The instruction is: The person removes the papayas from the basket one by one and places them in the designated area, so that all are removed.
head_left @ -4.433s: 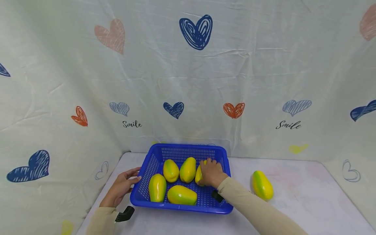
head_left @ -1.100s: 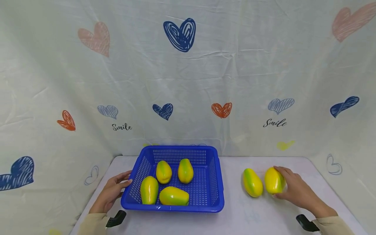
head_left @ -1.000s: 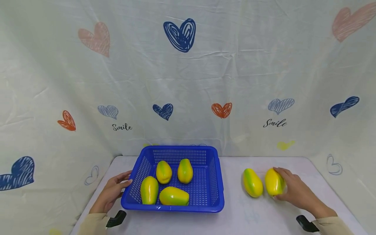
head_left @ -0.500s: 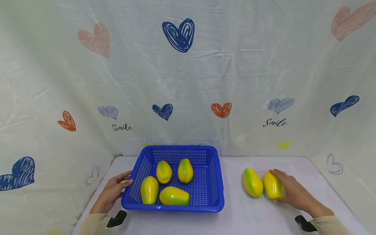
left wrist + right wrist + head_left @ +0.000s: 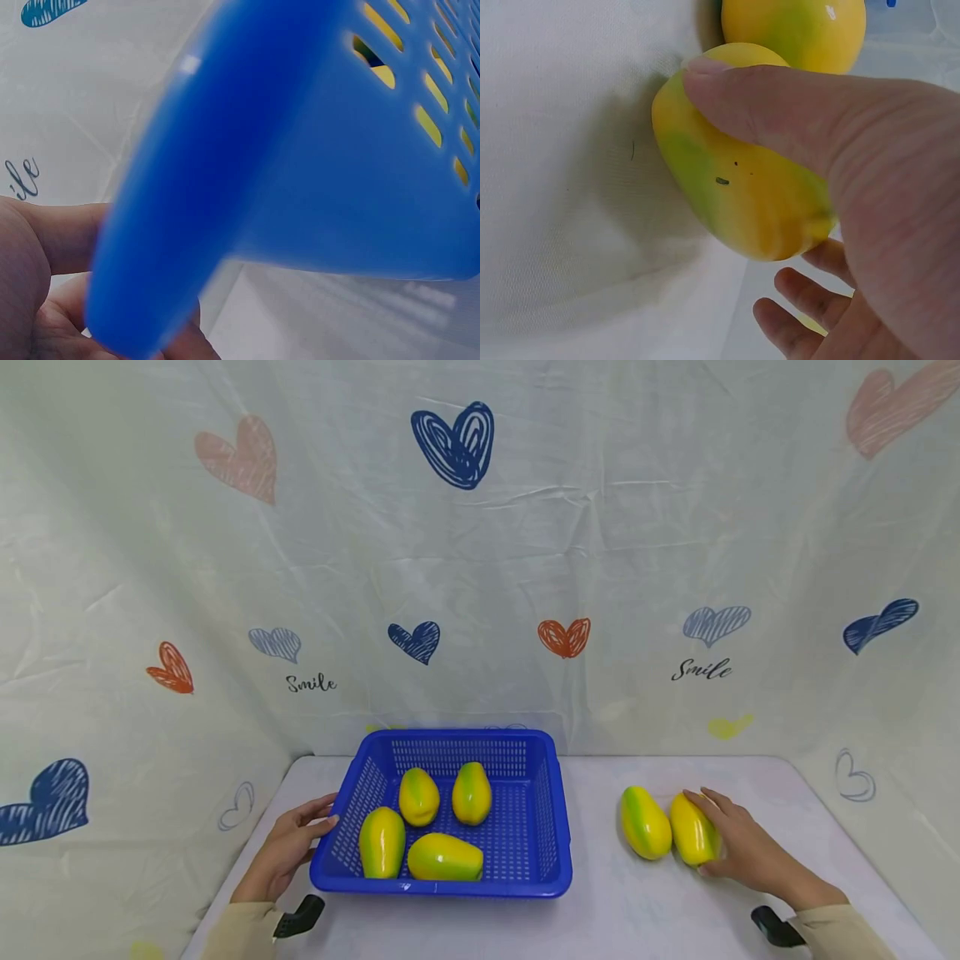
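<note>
A blue plastic basket [image 5: 441, 888] with slotted walls holds several yellow-green papayas, among them one lying sideways [image 5: 445, 857] at the front. My left hand [image 5: 283, 846] grips the basket's left rim, thumb and fingers at the edge; the left wrist view shows the rim [image 5: 202, 165] covering part of the fingers. On the table to the right, my right hand [image 5: 750, 853] holds a papaya [image 5: 692, 831] with thumb and index finger, while the other fingers hang loose in the right wrist view. Close beside it on the left lies another papaya [image 5: 645, 824].
The white table [image 5: 622, 914] reaches back to a pale curtain [image 5: 495, 568] printed with hearts, which also runs along both sides. Dark wrist devices [image 5: 300, 917] sit at both sleeves.
The right hand has taken a papaya from the basket's right side to the table. Over the last second it has shifted slightly left, close to the other papaya. The left hand stays at the rim.
</note>
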`<state>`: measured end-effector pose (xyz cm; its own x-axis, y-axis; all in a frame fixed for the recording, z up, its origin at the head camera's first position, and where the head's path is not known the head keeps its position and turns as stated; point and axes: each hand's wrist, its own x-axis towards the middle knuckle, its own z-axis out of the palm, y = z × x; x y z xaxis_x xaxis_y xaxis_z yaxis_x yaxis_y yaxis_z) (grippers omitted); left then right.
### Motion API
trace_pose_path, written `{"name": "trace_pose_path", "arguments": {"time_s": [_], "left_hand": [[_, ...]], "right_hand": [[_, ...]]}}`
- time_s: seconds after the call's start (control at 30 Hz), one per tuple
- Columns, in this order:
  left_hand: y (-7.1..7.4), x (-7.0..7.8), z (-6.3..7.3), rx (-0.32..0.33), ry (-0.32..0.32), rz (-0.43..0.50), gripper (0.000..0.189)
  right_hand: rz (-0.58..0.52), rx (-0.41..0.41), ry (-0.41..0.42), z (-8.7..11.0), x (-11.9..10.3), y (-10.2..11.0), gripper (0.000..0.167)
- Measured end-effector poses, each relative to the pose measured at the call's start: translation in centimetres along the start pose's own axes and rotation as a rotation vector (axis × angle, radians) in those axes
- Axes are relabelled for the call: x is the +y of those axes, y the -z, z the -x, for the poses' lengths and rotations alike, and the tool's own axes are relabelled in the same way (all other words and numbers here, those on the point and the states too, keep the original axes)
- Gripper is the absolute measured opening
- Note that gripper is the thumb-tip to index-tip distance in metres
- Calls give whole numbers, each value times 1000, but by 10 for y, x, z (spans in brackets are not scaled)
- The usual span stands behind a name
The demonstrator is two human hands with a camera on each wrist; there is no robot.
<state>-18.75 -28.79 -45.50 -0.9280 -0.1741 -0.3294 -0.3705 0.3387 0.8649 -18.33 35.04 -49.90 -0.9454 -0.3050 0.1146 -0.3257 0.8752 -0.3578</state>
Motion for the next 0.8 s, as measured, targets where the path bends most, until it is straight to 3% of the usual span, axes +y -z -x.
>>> {"name": "trace_pose_path", "arguments": {"time_s": [0.8], "left_hand": [[0,1,2,4,-3,1,57]], "right_hand": [[-10,-59,-53,-2,-4,-1,112]]}}
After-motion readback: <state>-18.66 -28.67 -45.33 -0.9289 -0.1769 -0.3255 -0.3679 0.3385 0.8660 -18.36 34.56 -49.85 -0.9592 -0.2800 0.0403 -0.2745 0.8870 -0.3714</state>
